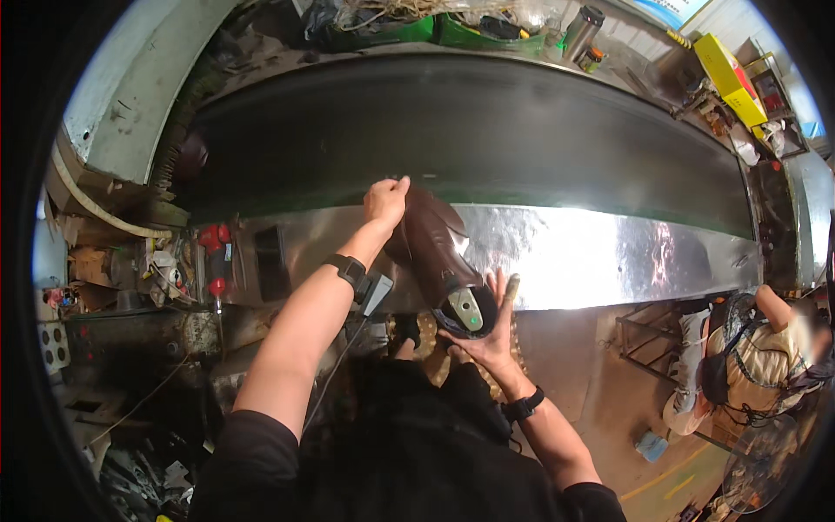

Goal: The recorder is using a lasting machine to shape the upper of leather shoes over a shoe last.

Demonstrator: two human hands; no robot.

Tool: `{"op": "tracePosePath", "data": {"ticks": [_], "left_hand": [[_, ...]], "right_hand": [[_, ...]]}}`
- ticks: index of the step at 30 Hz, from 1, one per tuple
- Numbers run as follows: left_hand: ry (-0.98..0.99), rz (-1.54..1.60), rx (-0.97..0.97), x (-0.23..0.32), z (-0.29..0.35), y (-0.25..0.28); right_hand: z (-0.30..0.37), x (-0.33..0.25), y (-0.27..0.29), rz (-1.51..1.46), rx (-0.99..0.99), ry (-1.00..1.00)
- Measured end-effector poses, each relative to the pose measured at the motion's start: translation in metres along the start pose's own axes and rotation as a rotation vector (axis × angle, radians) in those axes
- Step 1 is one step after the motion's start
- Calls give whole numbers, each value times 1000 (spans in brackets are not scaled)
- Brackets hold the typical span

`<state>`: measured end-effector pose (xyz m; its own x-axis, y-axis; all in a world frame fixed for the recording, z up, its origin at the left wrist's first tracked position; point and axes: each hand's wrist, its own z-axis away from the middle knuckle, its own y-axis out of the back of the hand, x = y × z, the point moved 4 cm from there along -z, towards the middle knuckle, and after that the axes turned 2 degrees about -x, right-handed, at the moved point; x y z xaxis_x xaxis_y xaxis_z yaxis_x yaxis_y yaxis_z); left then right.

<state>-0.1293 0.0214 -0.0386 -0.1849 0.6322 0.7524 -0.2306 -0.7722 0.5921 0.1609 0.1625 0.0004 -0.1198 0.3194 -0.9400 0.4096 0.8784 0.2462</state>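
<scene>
A dark brown leather boot (435, 248) with a shoe last (467, 306) inside it lies over the metal ledge, its opening tilted toward me. The last's top is a pale plate with a hole and a green spot. My left hand (385, 202) is closed at the boot's far end, by the belt's near edge; its fingertips are partly hidden. Around the opening, my right hand (490, 337) cups the boot from the right, thumb beneath and fingers extended along the side. A dark band sits on each wrist.
Beyond the shiny metal ledge (574, 257) runs a wide dark conveyor belt (487, 130). Another dark shoe (190, 157) is at its left end. A red tool (214, 248) hangs at left. One person (770, 348) sits at the right, and green trays (487, 33) stand at the back.
</scene>
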Motion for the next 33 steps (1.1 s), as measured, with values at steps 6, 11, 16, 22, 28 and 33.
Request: {"op": "tracePosePath", "data": {"ticks": [6,11,16,22,28,33], "left_hand": [[296,332,-114,-87,24,6],[203,-211,-131,5,85,0],[187,-20,33,-7,75,2],[221,319,102,-22,91,47],[39,418,248,-16,170,140],[-9,470,490,-37,265,211]], "right_hand": [[25,-2,21,20,-271,-106],[35,6,30,257,-362,67],[32,19,23,158,-343,209],[24,-14,18,128,-472,259],[-36,-57,-19,-353,-615,-424],[-22,-115,-98,-452,-1126,-630]]}}
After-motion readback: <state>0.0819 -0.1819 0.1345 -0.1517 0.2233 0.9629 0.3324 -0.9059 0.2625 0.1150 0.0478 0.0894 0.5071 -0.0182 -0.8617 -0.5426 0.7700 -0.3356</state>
